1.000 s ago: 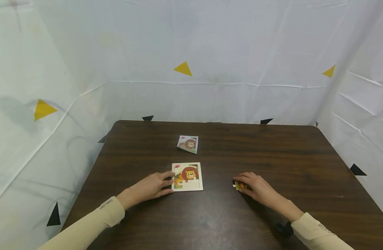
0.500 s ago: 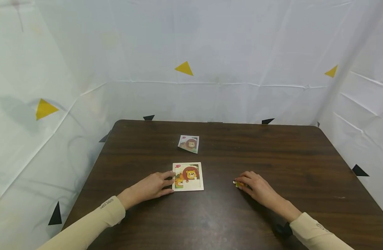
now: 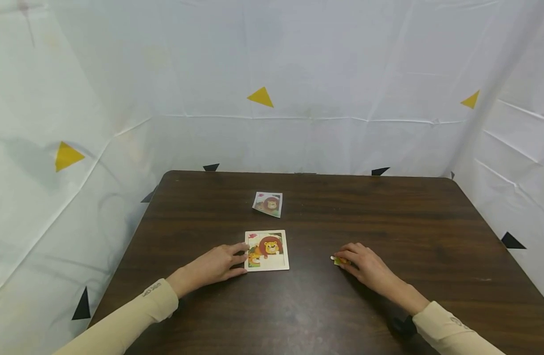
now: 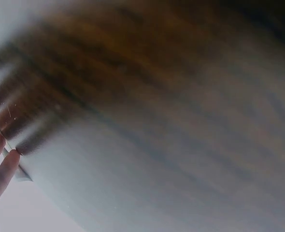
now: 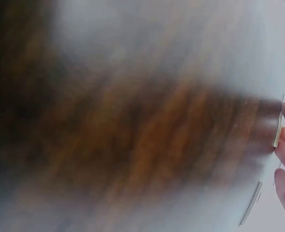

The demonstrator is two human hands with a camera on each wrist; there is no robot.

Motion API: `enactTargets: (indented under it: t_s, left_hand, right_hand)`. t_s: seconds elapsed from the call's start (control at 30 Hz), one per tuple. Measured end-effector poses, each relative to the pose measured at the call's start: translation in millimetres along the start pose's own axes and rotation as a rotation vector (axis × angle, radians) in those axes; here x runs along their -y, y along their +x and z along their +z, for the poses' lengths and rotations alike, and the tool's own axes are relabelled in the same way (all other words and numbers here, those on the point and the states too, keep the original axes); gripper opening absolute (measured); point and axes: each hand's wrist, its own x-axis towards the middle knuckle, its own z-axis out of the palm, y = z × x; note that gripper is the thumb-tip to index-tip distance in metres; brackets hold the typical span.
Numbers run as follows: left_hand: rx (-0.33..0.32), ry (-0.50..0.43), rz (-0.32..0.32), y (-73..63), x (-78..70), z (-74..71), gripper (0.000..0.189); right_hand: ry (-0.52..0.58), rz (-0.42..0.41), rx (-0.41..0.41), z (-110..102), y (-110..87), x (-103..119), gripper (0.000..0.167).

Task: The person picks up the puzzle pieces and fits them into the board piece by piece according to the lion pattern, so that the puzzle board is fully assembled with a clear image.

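Note:
A square wooden puzzle board [image 3: 287, 252] with a pale frame lies in the middle of the table. Its picture shows a lion and part of a yellow-orange animal, with a pale bare patch at the lower right. My left hand [image 3: 216, 266] touches the board's left edge with extended, spread fingers; those fingertips [image 4: 13, 154] also meet the edge in the left wrist view. To the right, apart from the board, my right hand [image 3: 364, 265] pinches a yellow-green puzzle piece [image 3: 336, 261], partly hidden under the fingers. The right wrist view catches the piece edge-on.
Behind the board lies a small printed lion picture card [image 3: 268, 204] with a slightly curled edge. The dark wooden table [image 3: 387, 207] is enclosed by white sheeting [image 3: 316, 69] at the back and sides. A dark object [image 3: 404, 326] sits at the right wrist.
The puzzle piece has turned slightly in my right fingers, and less of its face shows. My left hand and the board have stayed in place.

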Motion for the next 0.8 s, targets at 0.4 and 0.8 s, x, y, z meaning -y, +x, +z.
enactTargets:
  t_s: [0.4, 0.8]
  left_hand:
    - [-0.002, 0.001, -0.001, -2.0, -2.2, -2.1, 0.041]
    - [-0.008, 0.006, 0.001, -1.1, -3.2, -4.0, 0.04]
  right_hand:
    - [0.009, -0.024, -0.044, 0.5, 5.6, 2.5, 0.039]
    - [0.013, -0.017, -0.113, 3.6, 26.6, 7.5, 0.033]
